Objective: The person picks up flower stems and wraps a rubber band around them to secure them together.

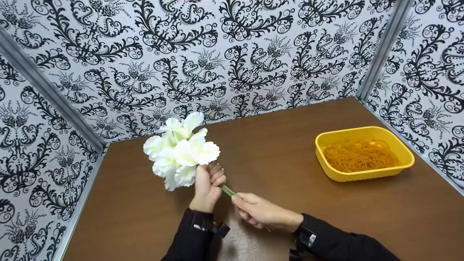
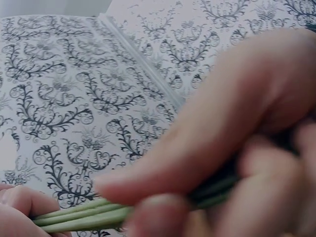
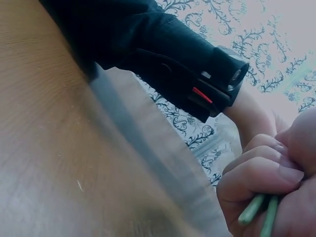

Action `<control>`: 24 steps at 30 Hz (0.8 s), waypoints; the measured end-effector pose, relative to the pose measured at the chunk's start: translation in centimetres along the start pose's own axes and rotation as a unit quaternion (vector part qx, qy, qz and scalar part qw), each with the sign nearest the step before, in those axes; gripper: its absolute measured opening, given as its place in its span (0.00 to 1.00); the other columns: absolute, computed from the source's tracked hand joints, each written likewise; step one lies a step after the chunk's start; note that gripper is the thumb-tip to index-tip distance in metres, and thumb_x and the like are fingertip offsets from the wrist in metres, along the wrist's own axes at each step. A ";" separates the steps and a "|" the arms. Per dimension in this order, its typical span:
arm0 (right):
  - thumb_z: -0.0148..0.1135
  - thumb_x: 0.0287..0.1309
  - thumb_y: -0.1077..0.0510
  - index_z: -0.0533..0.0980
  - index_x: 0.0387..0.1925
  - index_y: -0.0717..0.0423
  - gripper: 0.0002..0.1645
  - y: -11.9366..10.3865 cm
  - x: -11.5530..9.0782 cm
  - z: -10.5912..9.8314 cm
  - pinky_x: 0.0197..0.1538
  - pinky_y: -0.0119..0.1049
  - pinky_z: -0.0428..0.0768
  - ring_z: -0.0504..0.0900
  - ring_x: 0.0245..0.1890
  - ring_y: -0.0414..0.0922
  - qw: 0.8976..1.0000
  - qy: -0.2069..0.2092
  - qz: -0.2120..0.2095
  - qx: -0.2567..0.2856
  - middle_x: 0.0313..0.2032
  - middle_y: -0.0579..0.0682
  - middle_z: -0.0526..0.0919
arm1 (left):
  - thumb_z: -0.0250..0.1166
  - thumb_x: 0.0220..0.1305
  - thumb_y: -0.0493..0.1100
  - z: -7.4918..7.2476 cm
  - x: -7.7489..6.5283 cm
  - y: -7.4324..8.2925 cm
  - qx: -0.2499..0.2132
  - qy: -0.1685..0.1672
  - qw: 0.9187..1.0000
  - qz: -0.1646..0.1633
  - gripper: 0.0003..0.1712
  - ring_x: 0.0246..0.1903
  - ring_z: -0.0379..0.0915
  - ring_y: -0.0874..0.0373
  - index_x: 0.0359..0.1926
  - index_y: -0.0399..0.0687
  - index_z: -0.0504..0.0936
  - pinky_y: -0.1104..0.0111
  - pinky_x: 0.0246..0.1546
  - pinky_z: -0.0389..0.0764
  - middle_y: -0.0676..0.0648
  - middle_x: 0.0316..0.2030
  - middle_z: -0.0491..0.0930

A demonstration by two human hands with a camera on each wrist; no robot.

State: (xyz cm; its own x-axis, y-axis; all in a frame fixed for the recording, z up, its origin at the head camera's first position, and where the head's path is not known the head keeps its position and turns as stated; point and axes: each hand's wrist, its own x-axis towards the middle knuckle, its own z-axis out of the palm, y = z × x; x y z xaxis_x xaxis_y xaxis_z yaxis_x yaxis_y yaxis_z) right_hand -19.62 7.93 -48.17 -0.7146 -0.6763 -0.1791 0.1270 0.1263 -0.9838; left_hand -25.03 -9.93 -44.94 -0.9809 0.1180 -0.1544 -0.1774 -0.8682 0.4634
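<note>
Already bunched, white flowers point(image 1: 181, 152) sit above the table point(image 1: 282, 145), left hand point(image 1: 208, 185) gripping stems point(image 1: 227, 190) under blooms, right hand point(image 1: 259, 210) gripping lower; no visible tie, stringy bands point(image 1: 362, 156) in yellow tub point(image 1: 362, 176).

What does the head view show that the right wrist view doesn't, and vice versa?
Only the head view shows the yellow container and the orange strands in it, and it alone plainly shows the white flower heads. Only the right wrist view shows a red mark on the black gear on the left sleeve, plus the stem ends up close. Both show the left hand, the right hand gripping the green stems, the brown table and the patterned walls.
</note>
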 end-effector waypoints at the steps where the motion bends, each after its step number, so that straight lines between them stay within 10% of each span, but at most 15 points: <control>1: 0.45 0.74 0.35 0.66 0.44 0.69 0.36 0.0 -0.1 0.0 0.13 0.27 0.57 0.59 0.13 0.35 1.000 -0.005 0.006 0.005 0.20 0.41 0.67 | 0.36 0.74 0.37 0.0 -0.1 0.2 -0.003 -0.003 1.000 0.004 0.24 0.12 0.39 0.68 0.17 0.53 0.53 0.80 0.13 0.43 0.58 0.12 0.50; 11: 0.43 0.75 0.34 0.65 0.32 0.50 0.26 -0.4 -0.3 0.3 0.11 0.28 0.51 0.55 0.12 0.34 0.997 -0.041 0.029 0.059 0.18 0.40 0.60 | 0.39 0.74 0.37 0.0 0.0 1.6 -0.049 0.013 0.999 0.011 0.23 0.11 0.41 0.68 0.18 0.48 0.64 0.79 0.12 0.44 0.58 0.12 0.51; 24: 0.42 0.76 0.36 0.60 0.28 0.50 0.27 -0.4 -0.5 -0.8 0.09 0.27 0.48 0.53 0.11 0.32 0.983 -0.110 0.051 0.140 0.18 0.41 0.57 | 0.42 0.76 0.38 0.1 0.0 2.1 -0.066 0.031 0.997 0.011 0.26 0.10 0.42 0.68 0.16 0.49 0.62 0.78 0.10 0.44 0.58 0.13 0.48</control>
State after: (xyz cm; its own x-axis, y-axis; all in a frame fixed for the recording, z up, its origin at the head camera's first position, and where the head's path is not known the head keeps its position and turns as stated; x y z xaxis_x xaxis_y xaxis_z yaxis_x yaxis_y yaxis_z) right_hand -19.86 8.76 -47.65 -0.5262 -0.8147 -0.2437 0.3962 0.0187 -0.9180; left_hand -25.42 -11.67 -43.90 -0.9771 0.0720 -0.2003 -0.1397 -0.9269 0.3484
